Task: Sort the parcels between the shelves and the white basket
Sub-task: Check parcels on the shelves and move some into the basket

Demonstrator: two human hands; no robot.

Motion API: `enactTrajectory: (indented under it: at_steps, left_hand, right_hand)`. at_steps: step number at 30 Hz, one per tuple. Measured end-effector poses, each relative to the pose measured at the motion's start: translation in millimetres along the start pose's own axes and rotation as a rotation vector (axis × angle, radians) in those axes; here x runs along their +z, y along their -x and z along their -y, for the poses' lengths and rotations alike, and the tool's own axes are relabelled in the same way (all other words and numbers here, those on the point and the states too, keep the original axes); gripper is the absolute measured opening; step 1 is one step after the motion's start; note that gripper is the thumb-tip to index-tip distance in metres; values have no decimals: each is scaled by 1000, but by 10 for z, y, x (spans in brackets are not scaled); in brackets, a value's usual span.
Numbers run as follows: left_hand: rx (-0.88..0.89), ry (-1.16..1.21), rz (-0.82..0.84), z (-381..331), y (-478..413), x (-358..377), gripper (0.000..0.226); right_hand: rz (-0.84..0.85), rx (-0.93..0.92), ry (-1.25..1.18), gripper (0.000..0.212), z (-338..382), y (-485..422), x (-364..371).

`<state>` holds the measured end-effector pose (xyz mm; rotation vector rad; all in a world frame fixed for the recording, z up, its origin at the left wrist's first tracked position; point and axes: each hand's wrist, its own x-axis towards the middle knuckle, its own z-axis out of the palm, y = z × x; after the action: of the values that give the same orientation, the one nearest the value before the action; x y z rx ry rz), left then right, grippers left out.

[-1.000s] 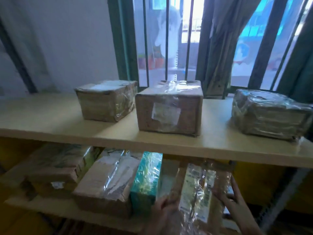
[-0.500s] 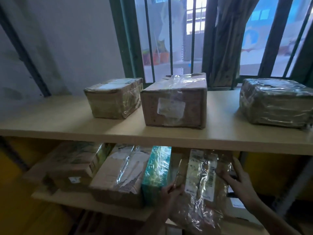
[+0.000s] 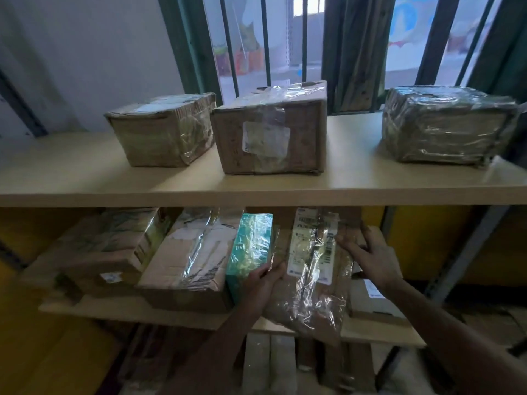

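Observation:
A flat brown parcel wrapped in clear film, with a white label, stands tilted on the lower shelf. My left hand grips its left edge and my right hand holds its upper right edge. A teal box stands against it on the left. Two more brown parcels lie further left. The white basket is not in view.
The upper shelf carries three wrapped boxes, left, middle and right. A small box lies behind my right wrist. A barred window and grey wall stand behind. Wooden boards lie under the lower shelf.
The parcel has gone further in under the upper shelf, with both hands still on it. The view has shifted, so the shelves sit higher and more to the right.

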<state>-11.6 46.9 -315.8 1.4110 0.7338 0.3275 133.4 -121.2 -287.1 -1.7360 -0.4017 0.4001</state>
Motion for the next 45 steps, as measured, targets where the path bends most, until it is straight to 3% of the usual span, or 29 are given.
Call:
enactTrajectory:
  at_steps: [4,9,14,17,20,24,26,28,32,39,45]
  left_hand:
    - [44,-14,44,-17,11,-41,22]
    - [36,-5,10,36,-14,22,13]
    - [33,-19,-41,130,-34,107,11]
    - [-11,-63,3,160,-11,111,41]
    - [-47,-38,176,220,28,73,72]
    - [43,-171,397,340,111,54,111]
    - [34,-217,422,416,114,73,122]
    - [14,-303,391,500,108,91,128]
    - [7,-406,366,598,102,110,122]
    - [227,-602,123,543,88,314,72]
    - [157,-528,269,560,180,90,62]
  right_hand:
    - [-6,44,-23,79,27,43,-9]
    - [47,70,-68,91,-10,85,-15]
    - [125,63,-45,84,-174,139,59]
    - [98,69,-21,62,-307,124,48]
    - [53,110,-8,49,-430,82,66]
    - [-2,168,-73,61,-562,14,106]
    - [48,175,-89,69,-614,4,145]
    - [163,113,106,69,-662,28,205]
    - [225,70,337,66,-806,57,271]
    - [51,44,440,63,-843,-41,300]
    - [-10,43,437,52,-838,-198,251]
